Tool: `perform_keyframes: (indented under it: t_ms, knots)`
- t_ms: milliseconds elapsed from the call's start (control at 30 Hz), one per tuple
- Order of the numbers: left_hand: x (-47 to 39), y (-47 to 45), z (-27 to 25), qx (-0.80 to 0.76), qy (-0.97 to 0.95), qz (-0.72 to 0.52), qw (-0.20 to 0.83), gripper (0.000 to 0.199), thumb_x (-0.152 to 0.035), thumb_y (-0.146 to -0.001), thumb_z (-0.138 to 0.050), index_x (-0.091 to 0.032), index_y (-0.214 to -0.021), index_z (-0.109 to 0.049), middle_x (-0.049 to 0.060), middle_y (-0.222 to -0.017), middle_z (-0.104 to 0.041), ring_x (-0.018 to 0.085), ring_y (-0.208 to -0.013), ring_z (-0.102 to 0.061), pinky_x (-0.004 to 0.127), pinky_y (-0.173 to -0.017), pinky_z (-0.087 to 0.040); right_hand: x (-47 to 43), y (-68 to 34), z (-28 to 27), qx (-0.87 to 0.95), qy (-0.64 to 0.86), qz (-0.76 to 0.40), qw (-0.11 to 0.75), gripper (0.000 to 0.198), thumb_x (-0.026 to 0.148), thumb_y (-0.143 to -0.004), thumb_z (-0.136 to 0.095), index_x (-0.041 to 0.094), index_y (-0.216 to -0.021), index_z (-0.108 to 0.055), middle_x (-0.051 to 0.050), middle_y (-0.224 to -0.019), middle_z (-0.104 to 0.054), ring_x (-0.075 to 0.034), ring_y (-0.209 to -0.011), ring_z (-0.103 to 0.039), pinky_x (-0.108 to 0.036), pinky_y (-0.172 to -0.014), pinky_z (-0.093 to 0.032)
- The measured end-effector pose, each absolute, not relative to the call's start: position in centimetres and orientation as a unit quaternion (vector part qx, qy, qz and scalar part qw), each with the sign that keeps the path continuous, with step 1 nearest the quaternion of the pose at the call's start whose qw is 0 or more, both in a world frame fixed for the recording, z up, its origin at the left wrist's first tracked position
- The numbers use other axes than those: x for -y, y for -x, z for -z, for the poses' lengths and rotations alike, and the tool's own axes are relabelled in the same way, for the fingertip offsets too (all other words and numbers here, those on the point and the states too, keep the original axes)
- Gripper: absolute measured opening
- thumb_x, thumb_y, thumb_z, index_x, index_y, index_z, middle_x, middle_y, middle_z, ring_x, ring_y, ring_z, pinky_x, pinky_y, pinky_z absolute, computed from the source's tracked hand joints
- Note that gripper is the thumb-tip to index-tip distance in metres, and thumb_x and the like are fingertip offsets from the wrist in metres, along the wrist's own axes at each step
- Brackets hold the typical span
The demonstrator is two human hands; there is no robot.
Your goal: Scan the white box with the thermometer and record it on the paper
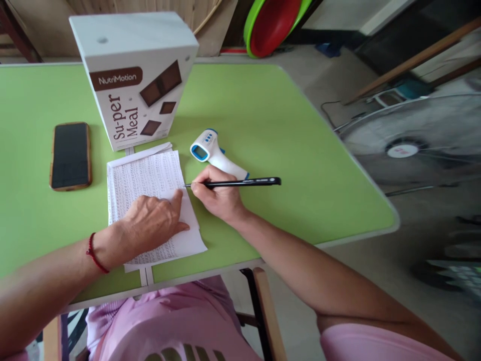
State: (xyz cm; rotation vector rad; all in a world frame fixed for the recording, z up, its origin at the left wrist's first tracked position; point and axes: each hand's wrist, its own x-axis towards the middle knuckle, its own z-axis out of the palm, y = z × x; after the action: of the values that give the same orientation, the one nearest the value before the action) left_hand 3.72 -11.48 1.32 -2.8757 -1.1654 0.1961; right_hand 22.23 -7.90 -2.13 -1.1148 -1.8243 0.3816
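Observation:
Sheets of paper (146, 175) covered in rows of small handwriting lie on the green table, with the top edge folded over. My left hand (154, 220) rests on them, index finger and thumb extended and apart, the other fingers curled; it wears a red cord bracelet (93, 254). My right hand (218, 195) is closed around a black pen (251, 181), whose tip is at the paper's right edge, close to my left index finger. Just beyond the right hand lies a white and blue infrared thermometer (214, 150), its handle partly hidden by that hand.
A white NutriMotion box (139, 90) stands upright behind the paper. To the left lies a phone (70, 156) in a brown case. The green table (319, 200) ends at a pale rim on the right, and a large fan (402, 150) stands beyond it.

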Motion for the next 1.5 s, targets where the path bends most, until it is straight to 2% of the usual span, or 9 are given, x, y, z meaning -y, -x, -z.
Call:
perform_keyframes:
  t_ms: [200, 300, 733, 867, 967, 1133, 1367, 1500]
  knots:
    - [11.42, -3.7, -1.31, 0.379, 0.923, -0.063, 0.016, 0.069, -0.053, -0.096, -0.038, -0.004, -0.144, -0.032, 0.009, -0.072, -0.067, 0.024, -0.063, -0.065, 0.032, -0.048, -0.036, 7.94, -22.32, 2.21, 0.737, 0.472, -0.159, 0.457, 0.017, 0.018, -0.075, -0.054, 0.022, -0.061, -0.045, 0.007, -0.048, -0.05, -0.007, -0.045, -0.042, -0.023, -0.046, -0.035]
    - [11.34, -3.77, -1.42, 0.378, 0.923, -0.073, 0.01, 0.068, -0.052, -0.095, -0.04, -0.004, -0.143, -0.034, 0.01, -0.076, -0.069, 0.025, -0.063, -0.066, 0.033, -0.047, -0.035, 7.95, -22.34, 2.21, 0.737, 0.474, -0.162, 0.454, 0.017, 0.018, -0.075, -0.054, 0.022, -0.061, -0.045, 0.007, -0.049, -0.05, -0.007, -0.044, -0.041, -0.023, -0.045, -0.035]
    - [11.25, -3.63, -1.04, 0.377, 0.924, -0.062, -0.003, 0.067, -0.053, -0.096, -0.039, -0.006, -0.143, -0.032, 0.01, -0.077, -0.068, 0.026, -0.064, -0.066, 0.033, -0.05, -0.038, 8.0, -22.28, 2.1, 0.721, 0.454, -0.164, 0.497, 0.016, 0.014, -0.076, -0.055, 0.022, -0.065, -0.047, 0.008, -0.05, -0.048, -0.007, -0.043, -0.043, -0.022, -0.044, -0.037]
    - [11.25, -3.64, -1.08, 0.382, 0.922, -0.059, -0.011, 0.067, -0.053, -0.095, -0.04, -0.008, -0.143, -0.032, 0.01, -0.077, -0.068, 0.026, -0.066, -0.066, 0.033, -0.05, -0.038, 8.17, -22.15, 1.95, 0.712, 0.465, -0.165, 0.499, 0.001, 0.021, -0.082, -0.055, 0.022, -0.082, -0.054, 0.003, -0.066, -0.059, -0.01, -0.054, -0.053, -0.024, -0.052, -0.045]
    - [11.32, -3.7, -1.22, 0.381, 0.922, -0.063, -0.006, 0.065, -0.053, -0.095, -0.04, -0.008, -0.142, -0.033, 0.01, -0.078, -0.069, 0.025, -0.066, -0.066, 0.033, -0.049, -0.036, 8.14, -22.11, 2.07, 0.717, 0.482, -0.139, 0.484, 0.006, 0.024, -0.086, -0.053, 0.022, -0.091, -0.057, 0.0, -0.08, -0.063, -0.012, -0.066, -0.058, -0.027, -0.063, -0.05]
    - [11.42, -3.71, -1.13, 0.376, 0.925, -0.053, 0.013, 0.062, -0.053, -0.096, -0.037, -0.007, -0.139, -0.038, 0.008, -0.076, -0.067, 0.023, -0.063, -0.064, 0.033, -0.047, -0.033, 7.68, -22.43, 2.5, 0.744, 0.456, -0.096, 0.478, 0.018, 0.019, -0.085, -0.051, 0.023, -0.102, -0.057, -0.005, -0.093, -0.062, -0.015, -0.077, -0.061, -0.03, -0.07, -0.052]
    - [11.42, -3.71, -1.33, 0.379, 0.924, -0.048, 0.014, 0.056, -0.051, -0.096, -0.04, -0.011, -0.134, -0.042, 0.009, -0.077, -0.067, 0.022, -0.063, -0.064, 0.032, -0.05, -0.034, 7.6, -22.62, 2.48, 0.768, 0.433, -0.075, 0.466, 0.023, 0.014, -0.084, -0.05, 0.023, -0.105, -0.056, -0.005, -0.093, -0.062, -0.015, -0.079, -0.061, -0.031, -0.071, -0.054]
    - [11.26, -3.92, -1.69, 0.378, 0.924, -0.058, 0.016, 0.06, -0.051, -0.095, -0.043, -0.007, -0.136, -0.04, 0.01, -0.078, -0.068, 0.024, -0.064, -0.065, 0.032, -0.049, -0.035, 7.61, -22.55, 2.52, 0.765, 0.447, -0.078, 0.457, 0.022, 0.017, -0.084, -0.051, 0.023, -0.105, -0.055, -0.005, -0.094, -0.062, -0.015, -0.077, -0.061, -0.033, -0.072, -0.054]
